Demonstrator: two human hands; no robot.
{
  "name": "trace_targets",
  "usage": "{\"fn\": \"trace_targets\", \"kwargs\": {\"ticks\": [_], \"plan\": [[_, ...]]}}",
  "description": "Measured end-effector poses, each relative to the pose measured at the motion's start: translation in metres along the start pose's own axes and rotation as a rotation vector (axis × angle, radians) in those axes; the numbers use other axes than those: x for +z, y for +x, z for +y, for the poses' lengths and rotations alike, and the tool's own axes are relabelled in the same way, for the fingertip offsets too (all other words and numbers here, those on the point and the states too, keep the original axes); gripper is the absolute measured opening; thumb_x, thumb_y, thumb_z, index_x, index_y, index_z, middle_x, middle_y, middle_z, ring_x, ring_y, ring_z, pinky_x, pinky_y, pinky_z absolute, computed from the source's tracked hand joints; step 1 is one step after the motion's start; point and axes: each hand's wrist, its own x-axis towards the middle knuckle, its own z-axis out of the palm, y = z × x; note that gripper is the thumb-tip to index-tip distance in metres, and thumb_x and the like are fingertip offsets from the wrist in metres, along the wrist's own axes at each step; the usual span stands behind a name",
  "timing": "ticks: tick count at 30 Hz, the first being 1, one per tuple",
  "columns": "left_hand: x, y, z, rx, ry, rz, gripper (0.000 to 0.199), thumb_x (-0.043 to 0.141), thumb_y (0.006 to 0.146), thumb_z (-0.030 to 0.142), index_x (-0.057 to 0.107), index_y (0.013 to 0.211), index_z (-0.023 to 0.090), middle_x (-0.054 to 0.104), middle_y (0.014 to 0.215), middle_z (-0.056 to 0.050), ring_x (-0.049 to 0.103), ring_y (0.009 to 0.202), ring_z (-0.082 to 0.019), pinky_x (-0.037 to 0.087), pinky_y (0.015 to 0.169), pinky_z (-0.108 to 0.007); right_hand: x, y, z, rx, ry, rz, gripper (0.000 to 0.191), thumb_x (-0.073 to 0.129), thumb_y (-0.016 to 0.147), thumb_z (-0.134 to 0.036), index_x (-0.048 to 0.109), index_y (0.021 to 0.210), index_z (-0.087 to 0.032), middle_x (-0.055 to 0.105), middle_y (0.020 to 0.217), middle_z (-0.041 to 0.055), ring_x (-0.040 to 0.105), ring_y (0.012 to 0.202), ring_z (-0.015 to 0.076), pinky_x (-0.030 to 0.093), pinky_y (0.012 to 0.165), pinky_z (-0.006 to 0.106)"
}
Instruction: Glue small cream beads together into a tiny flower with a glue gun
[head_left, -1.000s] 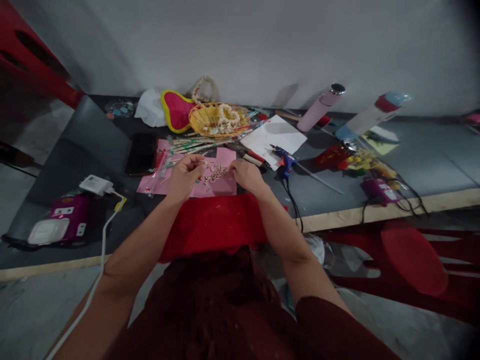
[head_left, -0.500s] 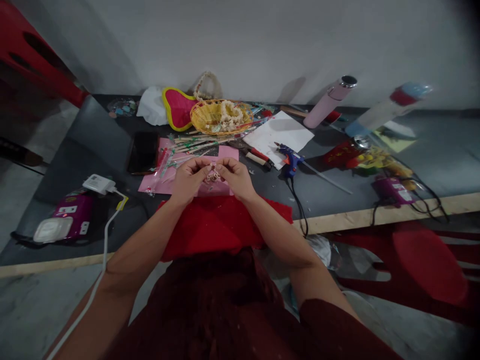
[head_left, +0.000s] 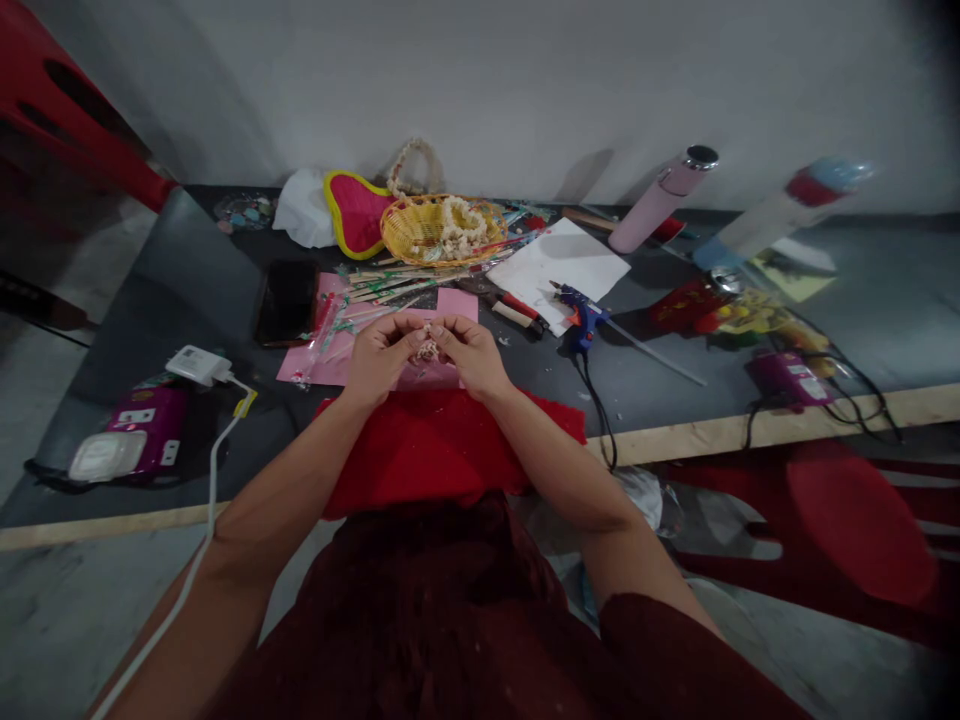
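Between my fingertips is a small, pale pinkish piece with a beaded or knotted look (head_left: 427, 349); its exact kind is too small to make out. My left hand (head_left: 377, 358) pinches it from the left with thumb and forefinger. From the other side my right hand (head_left: 474, 356) pinches it the same way, the thumbs nearly meeting. Both hands are held over pink paper (head_left: 341, 362) at the table edge. Beneath my wrists lies a red cloth (head_left: 442, 450). Thin sticks with green bits (head_left: 382, 288) rest just beyond my hands.
A yellow wicker basket (head_left: 405, 237) holds a pale beaded string. To the right are pliers (head_left: 514, 308), white paper (head_left: 551, 262), a blue glue gun (head_left: 583, 312) with its cord and a pink flask (head_left: 652, 210). Leftward are a phone (head_left: 287, 302) and a purple power socket (head_left: 156, 425).
Both hands stay pinched at the same spot, with only a slight shift of fingers and of the small piece. The view has moved very slightly.
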Motion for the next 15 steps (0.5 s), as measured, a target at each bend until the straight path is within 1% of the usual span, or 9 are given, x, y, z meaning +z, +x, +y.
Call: {"fn": "trace_targets", "kwargs": {"ticks": [7, 15], "plan": [[0.0004, 0.0006, 0.0000, 0.003, -0.003, 0.021, 0.014, 0.070, 0.069, 0.026, 0.066, 0.078, 0.017, 0.061, 0.065, 0.001, 0.052, 0.052, -0.007, 0.043, 0.049, -0.019, -0.0011, 0.0000, 0.0018, -0.003, -0.011, -0.005, 0.029, 0.062, 0.076, -0.047, 0.062, 0.086, -0.021, 0.055, 0.072, -0.0026, 0.044, 0.057, 0.0057, 0.039, 0.053, 0.020], [-0.0004, 0.0009, -0.0032, -0.003, -0.034, -0.001, 0.014, 0.071, 0.069, 0.025, 0.065, 0.078, 0.017, 0.061, 0.063, 0.001, 0.052, 0.051, -0.007, 0.043, 0.050, -0.019, 0.0000, -0.0010, 0.0031, -0.021, -0.025, -0.023, 0.029, 0.060, 0.078, -0.047, 0.061, 0.086, -0.019, 0.053, 0.067, -0.0032, 0.042, 0.055, 0.0056, 0.037, 0.052, 0.019]]}}
